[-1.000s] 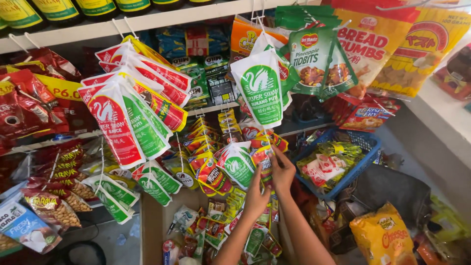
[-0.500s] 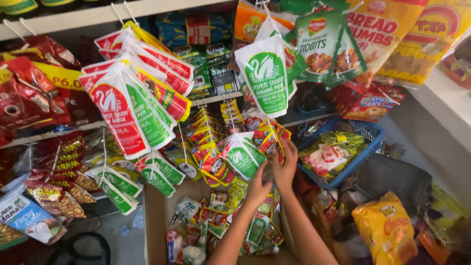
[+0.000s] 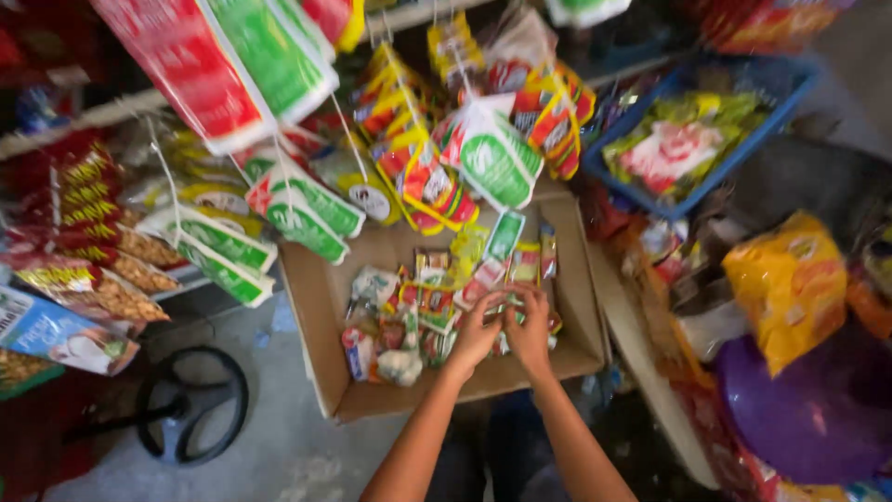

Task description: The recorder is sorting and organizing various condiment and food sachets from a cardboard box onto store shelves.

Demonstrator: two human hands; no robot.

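Both hands — left hand (image 3: 478, 333) and right hand (image 3: 530, 327) — having dropped from the hanging packets, are now pinching small sachets (image 3: 506, 311) together inside the cardboard box (image 3: 321, 307) at frame centre — picking stock rather than hanging it.

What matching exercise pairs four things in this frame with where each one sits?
Things:
1. cardboard box
2. blue basket
3. yellow snack bag
4. black wheel

Places:
A. on the floor, lower left
B. upper right, holding green and red packets
C. under both hands, full of sachets
D. right edge, above a purple round thing

Pairs: 1-C, 2-B, 3-D, 4-A
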